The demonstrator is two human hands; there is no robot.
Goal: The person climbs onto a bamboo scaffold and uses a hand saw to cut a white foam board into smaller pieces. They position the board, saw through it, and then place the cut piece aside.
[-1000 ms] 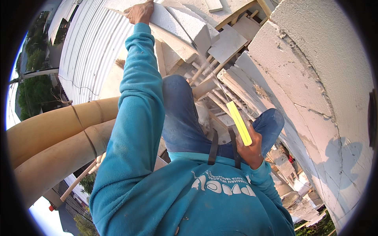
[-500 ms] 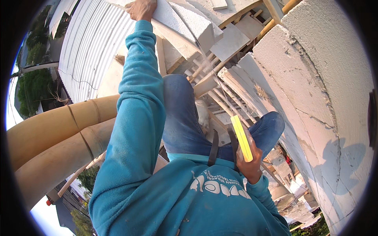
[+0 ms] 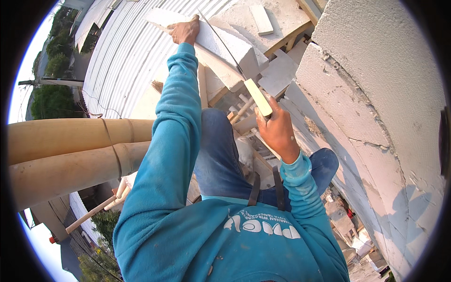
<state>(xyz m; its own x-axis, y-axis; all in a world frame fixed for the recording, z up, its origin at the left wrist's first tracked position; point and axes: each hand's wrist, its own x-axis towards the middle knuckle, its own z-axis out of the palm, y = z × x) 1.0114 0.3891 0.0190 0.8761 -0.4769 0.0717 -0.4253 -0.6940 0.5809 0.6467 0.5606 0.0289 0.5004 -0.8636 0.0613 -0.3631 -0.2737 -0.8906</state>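
Note:
My left hand [image 3: 184,31] is clamped over the far part of a long white lightweight concrete block [image 3: 213,46], its fingers bent at the edge. In my right hand [image 3: 280,130] is a handsaw, gripped by its yellow handle [image 3: 258,97]. The thin saw blade [image 3: 221,41] runs lengthwise along the block, at a cut line between the part under my left hand and the part to its right. A pale wooden board [image 3: 218,68] lies beneath the block. My knees are bent below it.
A rough block wall [image 3: 394,70] rises close on my right. Two thick bamboo poles [image 3: 70,141], tied together, come in from the left. Beyond lies a corrugated metal roof [image 3: 127,51]. A small white offcut [image 3: 261,19] rests on a board at the far side.
My right hand has pushed the saw forward, away from my lap toward the block. My left hand stays on the block. The whole view has shifted somewhat.

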